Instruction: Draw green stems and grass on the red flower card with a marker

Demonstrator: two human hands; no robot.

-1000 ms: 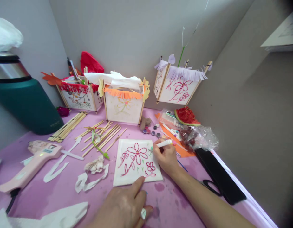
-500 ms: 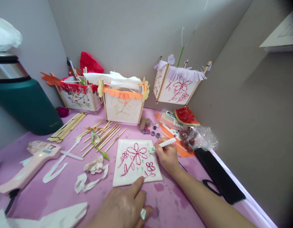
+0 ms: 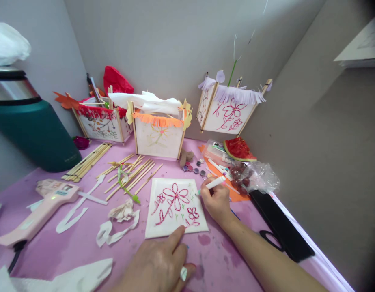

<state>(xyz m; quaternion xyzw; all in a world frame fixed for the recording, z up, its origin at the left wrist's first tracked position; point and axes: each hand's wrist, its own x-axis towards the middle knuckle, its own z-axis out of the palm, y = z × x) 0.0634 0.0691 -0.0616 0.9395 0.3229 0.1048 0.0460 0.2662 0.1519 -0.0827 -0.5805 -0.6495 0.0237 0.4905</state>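
Note:
A white square panel [image 3: 160, 231] lies flat on the table, carrying dark pink flower outlines and small green marks. My right hand [image 3: 216, 205] is closed around a white marker [image 3: 216, 182], its tip close to the panel's right edge. Whether the tip touches the surface is too small to tell. My left hand [image 3: 163, 259] rests in front, index finger stretched onto the panel's lower edge, other fingers partly bent. A small pale green and white piece [image 3: 183, 273] sits at its fingers; I cannot make out what it is.
Three lantern-like boxes, one orange-fringed [image 3: 158, 138], stand or hang behind. Wooden sticks [image 3: 141, 174], crumpled tissue [image 3: 122, 211] and a pink glue gun [image 3: 41, 215] lie left, near a green bottle [image 3: 38, 129]. Paint pots [image 3: 196, 170], plastic wrap [image 3: 265, 178] and a black strip [image 3: 281, 225] lie right.
My right hand and the marker have shifted slightly right and down along the panel's right side. More green marks show at its upper right. My left hand stays in place.

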